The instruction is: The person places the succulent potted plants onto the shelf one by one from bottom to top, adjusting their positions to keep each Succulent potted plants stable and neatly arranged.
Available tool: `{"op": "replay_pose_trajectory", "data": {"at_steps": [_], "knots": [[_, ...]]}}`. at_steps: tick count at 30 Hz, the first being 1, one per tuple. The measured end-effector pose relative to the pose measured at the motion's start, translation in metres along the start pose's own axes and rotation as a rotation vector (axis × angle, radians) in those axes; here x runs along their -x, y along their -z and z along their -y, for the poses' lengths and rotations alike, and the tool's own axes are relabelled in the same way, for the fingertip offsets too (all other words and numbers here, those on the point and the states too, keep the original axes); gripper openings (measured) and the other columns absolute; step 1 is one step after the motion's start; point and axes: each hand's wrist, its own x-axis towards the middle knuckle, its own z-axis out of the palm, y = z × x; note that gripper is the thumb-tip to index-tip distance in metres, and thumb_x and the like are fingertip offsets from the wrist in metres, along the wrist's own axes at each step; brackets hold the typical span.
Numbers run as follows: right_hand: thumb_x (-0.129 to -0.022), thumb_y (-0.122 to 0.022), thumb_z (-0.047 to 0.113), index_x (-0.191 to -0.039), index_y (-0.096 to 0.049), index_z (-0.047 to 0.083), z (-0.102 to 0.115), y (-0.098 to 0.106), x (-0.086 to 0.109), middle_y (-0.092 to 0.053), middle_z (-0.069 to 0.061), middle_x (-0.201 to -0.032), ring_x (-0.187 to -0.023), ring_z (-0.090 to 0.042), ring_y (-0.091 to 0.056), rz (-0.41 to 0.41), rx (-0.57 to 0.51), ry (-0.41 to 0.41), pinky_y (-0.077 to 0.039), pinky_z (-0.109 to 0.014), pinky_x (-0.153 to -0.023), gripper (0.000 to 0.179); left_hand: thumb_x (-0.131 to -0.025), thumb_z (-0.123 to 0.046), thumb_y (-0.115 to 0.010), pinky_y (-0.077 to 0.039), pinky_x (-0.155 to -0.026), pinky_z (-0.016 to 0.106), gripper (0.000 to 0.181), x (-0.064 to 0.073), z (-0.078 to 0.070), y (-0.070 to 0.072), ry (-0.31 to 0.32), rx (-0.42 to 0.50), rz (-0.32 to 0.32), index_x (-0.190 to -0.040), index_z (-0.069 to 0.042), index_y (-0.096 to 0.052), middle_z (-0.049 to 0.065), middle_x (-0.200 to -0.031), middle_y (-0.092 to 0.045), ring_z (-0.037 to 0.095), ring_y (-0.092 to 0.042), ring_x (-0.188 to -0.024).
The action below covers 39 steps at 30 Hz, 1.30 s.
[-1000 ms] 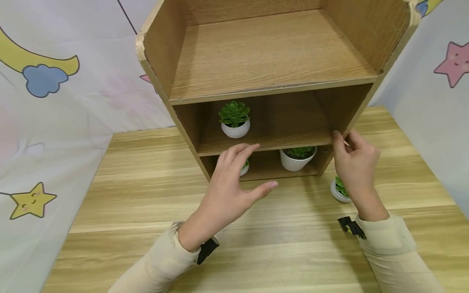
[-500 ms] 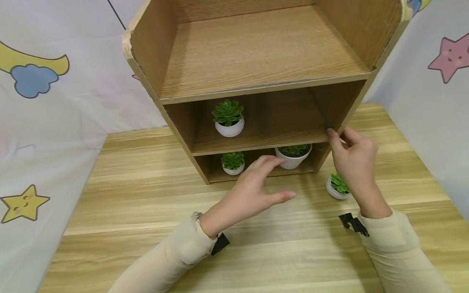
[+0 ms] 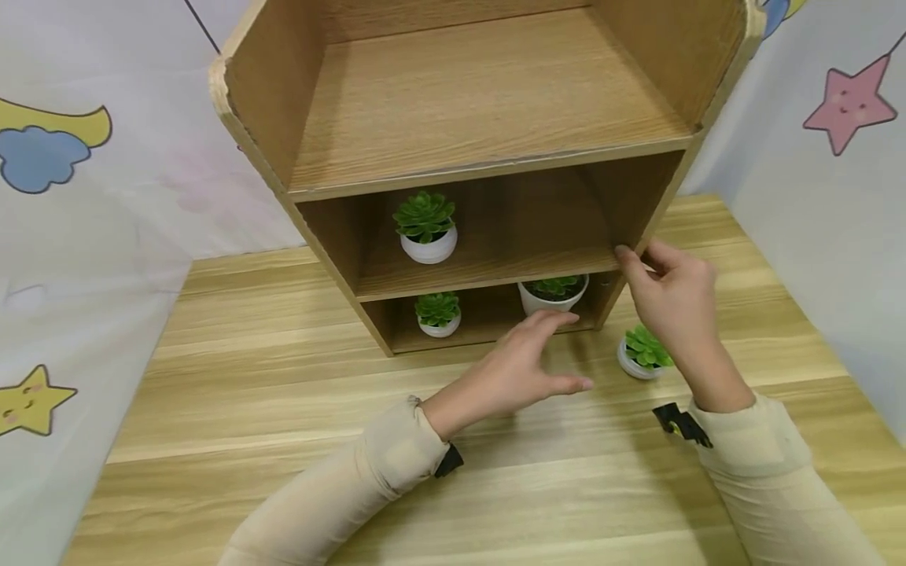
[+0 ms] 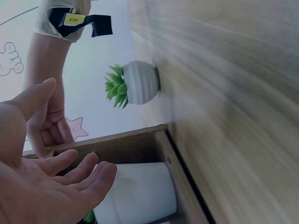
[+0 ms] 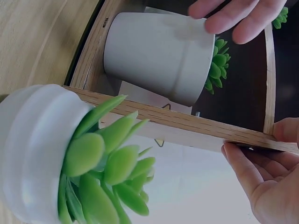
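Note:
My right hand point(image 3: 675, 303) grips the right side board of a wooden shelf unit point(image 3: 495, 98), thumb on the inside and fingers on the outside. In front of the bottom compartment, my left hand point(image 3: 506, 381) is spread, thumb and fingers apart, with nothing held. Its fingertips are close to a larger white pot point(image 3: 532, 303) with a green succulent; whether they touch it I cannot tell. In the right wrist view that pot point(image 5: 156, 56) stands inside by the side board. To the left sits a small potted succulent point(image 3: 438, 316), and another potted succulent point(image 3: 428, 236) occupies the middle shelf.
A third small potted succulent point(image 3: 642, 354) stands on the wooden table point(image 3: 248, 377), right of the unit and beside my right forearm. Cloth walls with printed stars point(image 3: 849, 106) border the table at left and right.
My left hand has moved right, from before the small succulent on the bottom shelf to before the larger pot. The right hand keeps its grip on the side board. The head view has shifted slightly.

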Motion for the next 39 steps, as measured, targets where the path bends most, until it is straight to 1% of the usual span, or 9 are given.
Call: {"op": "replay_pose_trajectory", "data": {"at_steps": [7, 15, 17, 20, 22, 26, 33, 36, 39], "knots": [[-0.095, -0.065, 0.021, -0.102, -0.076, -0.001, 0.0, 0.002, -0.003, -0.072, -0.015, -0.089, -0.07, 0.011, -0.059, 0.017, 0.005, -0.002, -0.036, -0.013, -0.042, 0.025, -0.083, -0.05, -0.076, -0.032, -0.109, 0.034, 0.084, -0.014, 0.001, -0.015, -0.026, 0.003, 0.05, -0.15, -0.016, -0.038, 0.003, -0.152, -0.037, 0.016, -0.032, -0.139], [-0.096, -0.065, 0.022, -0.102, -0.076, 0.0, 0.002, 0.005, -0.004, -0.072, -0.013, -0.089, -0.059, -0.001, -0.056, 0.05, 0.022, 0.011, -0.032, -0.015, -0.04, 0.026, -0.079, -0.05, -0.08, -0.031, -0.107, 0.027, 0.094, -0.033, 0.0, -0.034, -0.025, -0.012, 0.055, -0.151, -0.012, -0.035, 0.002, -0.15, -0.038, 0.012, -0.035, -0.135], [-0.096, -0.065, 0.022, -0.102, -0.077, 0.001, 0.002, 0.005, -0.005, -0.072, -0.013, -0.09, -0.063, -0.006, -0.06, 0.056, 0.024, 0.008, -0.034, -0.014, -0.042, 0.025, -0.078, -0.049, -0.081, -0.032, -0.107, 0.027, 0.094, -0.036, -0.001, -0.038, -0.029, -0.031, 0.055, -0.151, -0.011, -0.035, 0.003, -0.15, -0.038, 0.013, -0.036, -0.135], [-0.096, -0.065, 0.022, -0.104, -0.076, 0.001, 0.004, 0.006, -0.005, -0.072, -0.015, -0.093, -0.078, -0.016, -0.067, 0.069, 0.014, 0.002, -0.038, -0.013, -0.046, 0.025, -0.077, -0.049, -0.081, -0.033, -0.106, 0.028, 0.094, -0.041, -0.002, -0.044, -0.031, -0.052, 0.051, -0.15, -0.011, -0.036, 0.004, -0.149, -0.039, 0.014, -0.037, -0.134], [-0.096, -0.065, 0.021, -0.105, -0.076, 0.0, 0.004, 0.006, -0.005, -0.072, -0.015, -0.095, -0.082, -0.019, -0.068, 0.074, 0.011, -0.001, -0.038, -0.013, -0.047, 0.026, -0.077, -0.05, -0.081, -0.034, -0.106, 0.027, 0.094, -0.043, -0.002, -0.047, -0.028, -0.049, 0.051, -0.15, -0.011, -0.036, 0.004, -0.148, -0.039, 0.014, -0.038, -0.133], [-0.095, -0.066, 0.022, -0.104, -0.076, 0.0, 0.003, 0.005, -0.006, -0.072, -0.015, -0.093, -0.073, -0.006, -0.063, 0.071, 0.004, -0.001, -0.035, -0.013, -0.045, 0.026, -0.077, -0.049, -0.082, -0.034, -0.105, 0.026, 0.096, -0.048, -0.001, -0.053, -0.025, -0.038, 0.055, -0.151, -0.011, -0.035, 0.006, -0.148, -0.039, 0.015, -0.039, -0.133], [-0.095, -0.066, 0.022, -0.104, -0.076, 0.0, 0.004, 0.005, -0.006, -0.072, -0.014, -0.094, -0.083, -0.012, -0.067, 0.07, -0.016, -0.013, -0.042, -0.013, -0.051, 0.025, -0.076, -0.045, -0.084, -0.033, -0.106, 0.025, 0.094, -0.056, -0.001, -0.062, -0.007, -0.004, 0.051, -0.15, -0.012, -0.037, 0.007, -0.147, -0.04, 0.015, -0.04, -0.132], [-0.095, -0.067, 0.02, -0.102, -0.077, 0.0, 0.002, 0.005, -0.006, -0.072, -0.012, -0.093, -0.079, -0.005, -0.065, 0.063, -0.018, -0.012, -0.041, -0.013, -0.05, 0.023, -0.075, -0.044, -0.085, -0.032, -0.106, 0.025, 0.094, -0.059, -0.002, -0.065, 0.004, 0.009, 0.049, -0.149, -0.011, -0.038, 0.008, -0.147, -0.041, 0.015, -0.039, -0.134], [-0.094, -0.067, 0.019, -0.101, -0.077, 0.0, 0.001, 0.006, -0.006, -0.072, -0.012, -0.092, -0.077, -0.007, -0.065, 0.061, -0.031, -0.007, -0.039, -0.013, -0.047, 0.023, -0.074, -0.044, -0.086, -0.031, -0.107, 0.025, 0.095, -0.063, -0.002, -0.068, 0.011, 0.023, 0.046, -0.149, -0.01, -0.038, 0.009, -0.148, -0.04, 0.016, -0.037, -0.135]]}}
